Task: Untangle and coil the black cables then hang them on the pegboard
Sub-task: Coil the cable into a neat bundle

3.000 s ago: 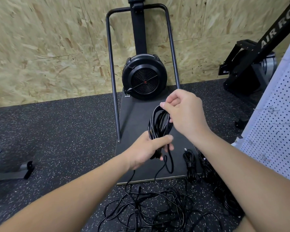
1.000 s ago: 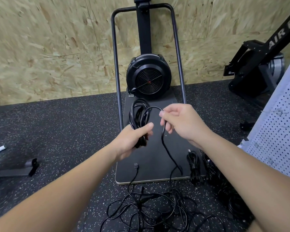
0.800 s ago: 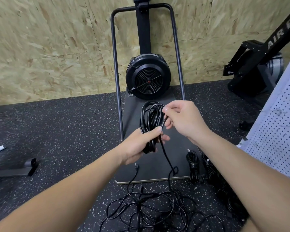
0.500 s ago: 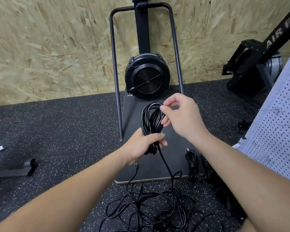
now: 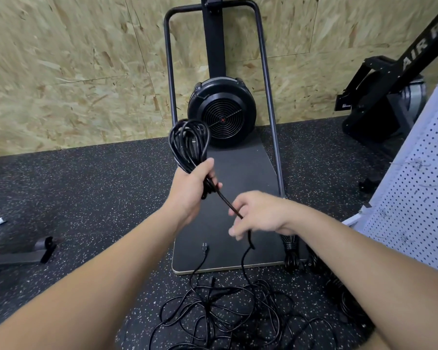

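Over the dark platform (image 5: 240,170), a cable coil (image 5: 189,142) is gripped upright by the left hand (image 5: 191,188), fingers clamped around it, the loose strand (image 5: 226,202) is pinched lower down by the right hand (image 5: 259,213), fingers curled.

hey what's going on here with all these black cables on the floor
A person is coiling a black cable. The left hand grips the coil of finished loops, while the right hand pinches the loose strand running down to a tangled pile on the floor. The pegboard stands to the right; nothing from this coil hangs there yet.
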A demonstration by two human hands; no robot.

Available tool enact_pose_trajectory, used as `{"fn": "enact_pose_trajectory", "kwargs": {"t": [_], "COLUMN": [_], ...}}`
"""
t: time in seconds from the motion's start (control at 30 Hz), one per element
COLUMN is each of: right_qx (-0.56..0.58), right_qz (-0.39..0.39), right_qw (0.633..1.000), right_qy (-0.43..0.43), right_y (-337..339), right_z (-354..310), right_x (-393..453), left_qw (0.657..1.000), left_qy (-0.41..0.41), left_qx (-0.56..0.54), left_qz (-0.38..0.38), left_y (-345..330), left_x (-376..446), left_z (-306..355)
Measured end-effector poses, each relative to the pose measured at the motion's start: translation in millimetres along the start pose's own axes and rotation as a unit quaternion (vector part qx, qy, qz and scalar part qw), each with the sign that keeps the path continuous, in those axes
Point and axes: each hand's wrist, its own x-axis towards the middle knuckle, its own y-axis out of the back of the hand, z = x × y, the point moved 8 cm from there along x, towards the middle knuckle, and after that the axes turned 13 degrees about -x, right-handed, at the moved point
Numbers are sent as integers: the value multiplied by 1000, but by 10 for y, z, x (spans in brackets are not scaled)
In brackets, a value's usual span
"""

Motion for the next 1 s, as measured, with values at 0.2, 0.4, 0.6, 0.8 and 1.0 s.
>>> {"fn": "enact_pose_trajectory", "kwargs": {"t": [0.2,0.4,0.6,0.8,1.0], "right_qx": [-106,114,266,169,14], "right_qz": [258,225,168,230,175], "right_qw": [960,966,946,951,984], "right_qy": [1,58,82,116,32], "right_y": [890,809,765,739,646], "right_z": [-103,-206,-219,-375,-84], "right_x": [-233,-185,-165,-271,-171], "left_qw": [996,977,964,955,985], "left_qy": [7,88,180,154,134], "left_qx": [60,185,125,188,80], "left_qz": [72,-60,-152,-170,-75], "left_y": [309,77,-120,-205,-11], "left_x": [89,-93,-281,-334,-163], "left_z": [69,-124,-350,-456,-252]}}
